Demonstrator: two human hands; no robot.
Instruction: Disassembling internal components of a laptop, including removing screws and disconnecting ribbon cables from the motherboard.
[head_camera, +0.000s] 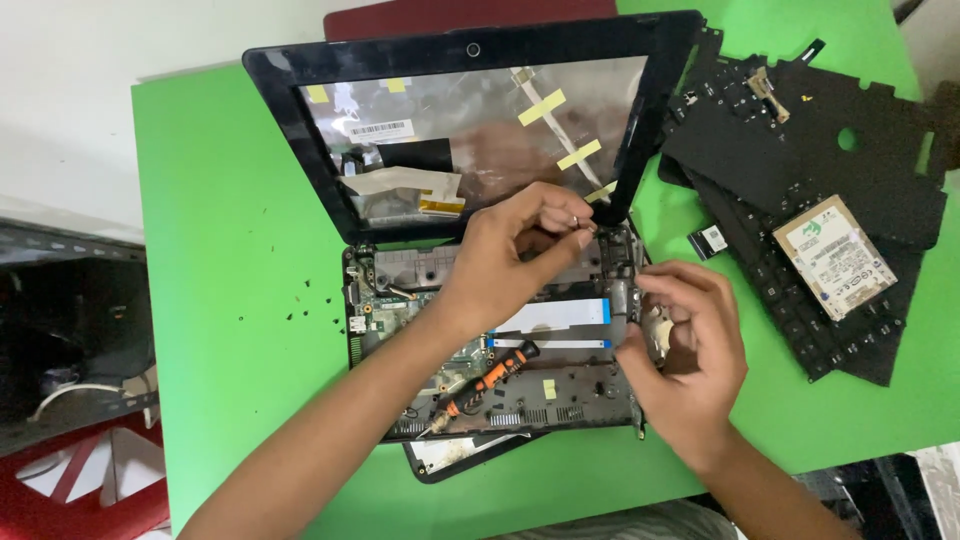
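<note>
Plenty of open green counter (230, 250) on the left, a hand gets in there easy. The right side's jammed: black panels (800, 150) stacked with a hard drive (835, 257) on top. The propped-up screen frame (470, 120) walls off the back, and a screwdriver (480, 385) lies across the open laptop base (480, 350).

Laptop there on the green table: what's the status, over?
Left hand pinching a small part at the right hinge. Right hand gripping the opened laptop base at its right edge. Orange screwdriver lying on the base, untouched.
</note>
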